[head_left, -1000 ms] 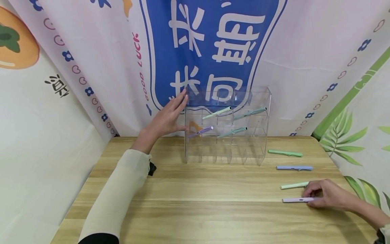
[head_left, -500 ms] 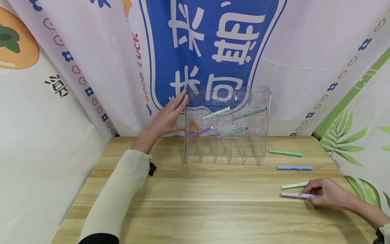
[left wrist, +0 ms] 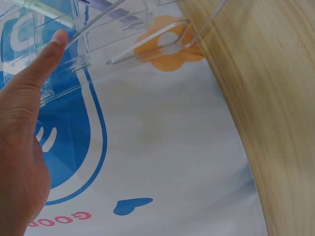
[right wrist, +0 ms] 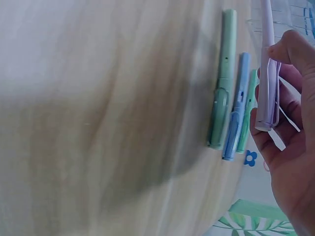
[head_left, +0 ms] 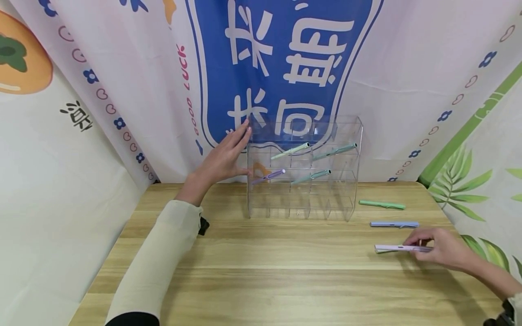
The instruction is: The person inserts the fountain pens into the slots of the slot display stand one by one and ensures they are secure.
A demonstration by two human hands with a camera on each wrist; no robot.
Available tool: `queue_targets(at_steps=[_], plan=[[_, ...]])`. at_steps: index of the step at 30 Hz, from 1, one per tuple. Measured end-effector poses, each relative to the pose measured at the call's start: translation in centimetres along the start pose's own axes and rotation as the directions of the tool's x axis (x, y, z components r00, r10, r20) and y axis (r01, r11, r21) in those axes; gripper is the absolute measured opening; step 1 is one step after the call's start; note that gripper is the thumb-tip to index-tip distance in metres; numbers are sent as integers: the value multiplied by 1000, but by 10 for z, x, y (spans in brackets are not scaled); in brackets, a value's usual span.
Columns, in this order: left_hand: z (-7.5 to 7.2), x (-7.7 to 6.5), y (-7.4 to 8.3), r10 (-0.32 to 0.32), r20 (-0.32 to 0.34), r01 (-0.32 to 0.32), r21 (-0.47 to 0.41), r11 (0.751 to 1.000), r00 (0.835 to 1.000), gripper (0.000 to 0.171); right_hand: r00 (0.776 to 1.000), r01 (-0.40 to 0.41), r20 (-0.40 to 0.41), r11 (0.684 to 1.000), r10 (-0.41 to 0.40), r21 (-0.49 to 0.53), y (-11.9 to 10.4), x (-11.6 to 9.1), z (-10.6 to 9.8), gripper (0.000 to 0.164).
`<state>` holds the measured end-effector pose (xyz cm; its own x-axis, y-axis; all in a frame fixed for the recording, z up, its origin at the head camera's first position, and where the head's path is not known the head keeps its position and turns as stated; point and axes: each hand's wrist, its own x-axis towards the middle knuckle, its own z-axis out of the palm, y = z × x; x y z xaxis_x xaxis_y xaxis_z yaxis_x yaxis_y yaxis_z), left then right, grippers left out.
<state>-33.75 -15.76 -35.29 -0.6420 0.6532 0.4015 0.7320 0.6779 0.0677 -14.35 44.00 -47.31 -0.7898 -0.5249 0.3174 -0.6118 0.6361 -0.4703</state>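
My right hand (head_left: 438, 246) pinches a pale lilac pen (right wrist: 266, 73) with a clip, held above the table. In the head view the lilac pen overlaps a pale green pen (right wrist: 224, 83) lying beneath it. My left hand (head_left: 222, 156) rests against the left side of a clear acrylic rack (head_left: 302, 199), fingers fairly straight; in the left wrist view the thumb (left wrist: 47, 56) lies along its edge. Several pens sit slanted in the rack: a light green pen (head_left: 290, 151), a teal pen (head_left: 335, 151), a purple pen (head_left: 268, 176) and another teal pen (head_left: 311, 176).
On the wooden table (head_left: 285, 280), right of the rack, lie a green pen (head_left: 382, 204) and a blue pen (head_left: 394, 224). A printed curtain (head_left: 399, 90) hangs right behind the rack and table edge.
My right hand has lifted the lilac pen off the table and moved it away from me, over the pale green pen. The left hand and the rack stay put.
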Motion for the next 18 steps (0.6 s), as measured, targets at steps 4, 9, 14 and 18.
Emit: queue_targets(at_steps=[4, 9, 14, 18], plan=[[0, 0, 0, -2, -5, 2, 0, 1000, 1000, 132, 999, 25, -45, 999, -24, 37, -2, 7, -4, 47], [1, 0, 0, -3, -5, 3, -3, 1000, 1000, 133, 995, 50, -84, 996, -44, 74, -3, 15, -9, 48], [1, 1, 0, -3, -6, 3, -4, 1000, 1000, 133, 995, 15, -97, 999, -10, 51, -7, 24, -16, 45], [0, 1, 1, -5, -11, 5, -3, 1000, 1000, 133, 995, -25, -99, 999, 29, 38, -14, 33, -22, 43]])
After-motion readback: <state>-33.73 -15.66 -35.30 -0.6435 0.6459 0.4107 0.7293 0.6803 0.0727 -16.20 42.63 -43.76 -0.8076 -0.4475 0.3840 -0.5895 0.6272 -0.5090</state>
